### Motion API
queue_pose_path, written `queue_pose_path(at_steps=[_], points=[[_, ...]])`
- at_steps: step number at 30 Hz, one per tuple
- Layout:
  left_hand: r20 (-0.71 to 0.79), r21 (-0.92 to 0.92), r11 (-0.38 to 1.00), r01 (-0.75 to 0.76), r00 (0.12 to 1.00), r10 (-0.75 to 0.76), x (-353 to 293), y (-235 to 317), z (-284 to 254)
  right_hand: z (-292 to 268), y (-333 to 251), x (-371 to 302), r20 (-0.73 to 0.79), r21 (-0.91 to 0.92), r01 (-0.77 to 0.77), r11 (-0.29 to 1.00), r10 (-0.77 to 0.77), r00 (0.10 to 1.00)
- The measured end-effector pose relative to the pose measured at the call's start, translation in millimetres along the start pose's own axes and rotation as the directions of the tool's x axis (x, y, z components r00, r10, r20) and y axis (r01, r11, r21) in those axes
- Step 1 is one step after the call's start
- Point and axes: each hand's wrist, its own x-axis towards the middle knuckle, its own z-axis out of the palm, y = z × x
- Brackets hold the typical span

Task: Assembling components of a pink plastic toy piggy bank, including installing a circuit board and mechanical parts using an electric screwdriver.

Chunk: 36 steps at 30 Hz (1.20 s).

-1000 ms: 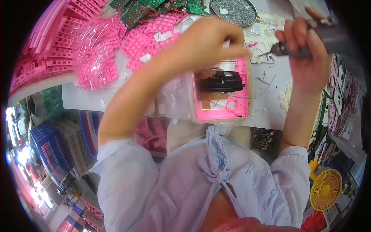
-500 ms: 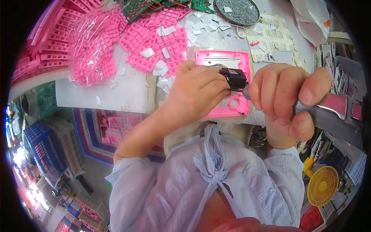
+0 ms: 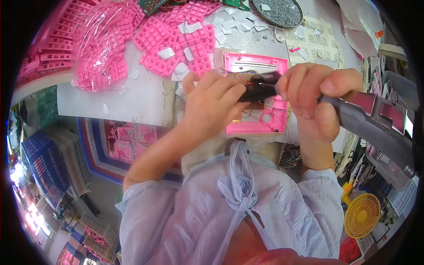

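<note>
My left hand is closed over a black block-like part, which is tilted above an open pink plastic casing. Thin coloured wires run beside the part and over the casing. In my right hand, the fingers are wrapped round a dark grey hand tool with shiny panels; its exact kind is unclear. The front of the tool is mostly behind my fingers and close to the black part. I cannot tell whether they touch.
Pink keypad pieces and white paper bits lie at the back, beside a clear bag of pink pieces. A round tray of small metal pieces stands at the back right. Below the table are a basket and yellow fan.
The tool and my right hand have shifted left and slightly up. The black part has turned and tilted in my left hand, which has moved slightly left. More of the casing shows.
</note>
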Motion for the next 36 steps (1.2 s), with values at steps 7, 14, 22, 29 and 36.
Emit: queue_pose_path(at_steps=[7, 14, 22, 29, 36], points=[[-0.032, -0.104, 0.995, 0.005, 0.999, -0.009, -4.0, -6.0, 9.4, -2.6, 8.0, -2.8, 0.019, -0.001, -0.007, 1.000, 0.007, 1.000], [-0.067, -0.073, 0.997, -0.012, 0.998, 0.007, -3.1, -6.6, 6.8, 3.0, 9.1, -5.1, -0.021, -0.054, -0.078, 0.995, 0.077, 0.997], [-0.059, -0.071, 0.997, 0.021, 0.998, -0.025, -4.1, -6.7, 8.5, 2.7, 11.4, -3.8, 0.031, -0.117, -0.044, 0.992, 0.048, 0.998], [-0.075, -0.113, 0.993, 0.018, 0.997, -0.026, -4.7, -5.0, 8.2, 6.2, 16.3, -2.6, 0.095, -0.160, 0.051, 0.986, -0.036, 0.995], [-0.123, -0.108, 0.994, -0.021, 0.992, 0.007, -7.3, -6.9, 13.3, 7.6, 21.8, 2.4, 0.155, -0.186, 0.109, 0.976, -0.081, 0.985]])
